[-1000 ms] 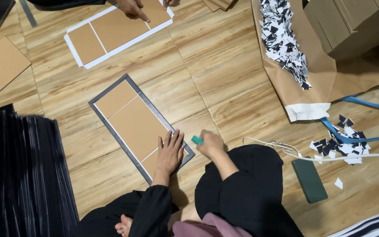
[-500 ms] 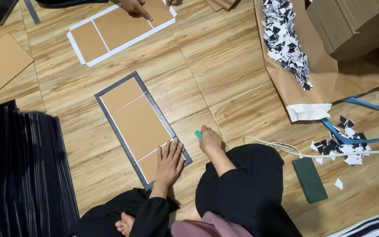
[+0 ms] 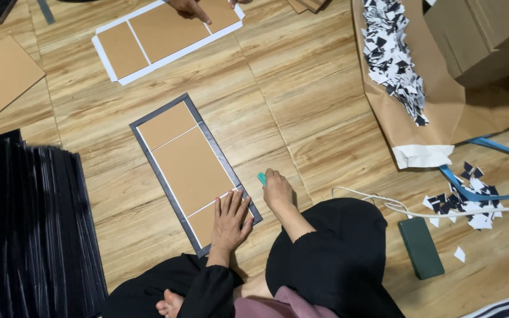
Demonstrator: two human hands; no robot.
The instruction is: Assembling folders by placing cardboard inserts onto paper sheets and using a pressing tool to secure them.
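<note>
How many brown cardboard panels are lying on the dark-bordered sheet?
3, on the dark-bordered sheet: a far panel, a middle panel, and a near panel partly hidden under the left hand.

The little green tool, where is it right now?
In the head view it sits in the right hand, at the right edge of the grey-bordered board, just right of the left hand.

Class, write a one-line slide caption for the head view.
Left hand flat on a dark-bordered cardboard panel on the wooden floor; right hand holds a small teal tool.
</note>
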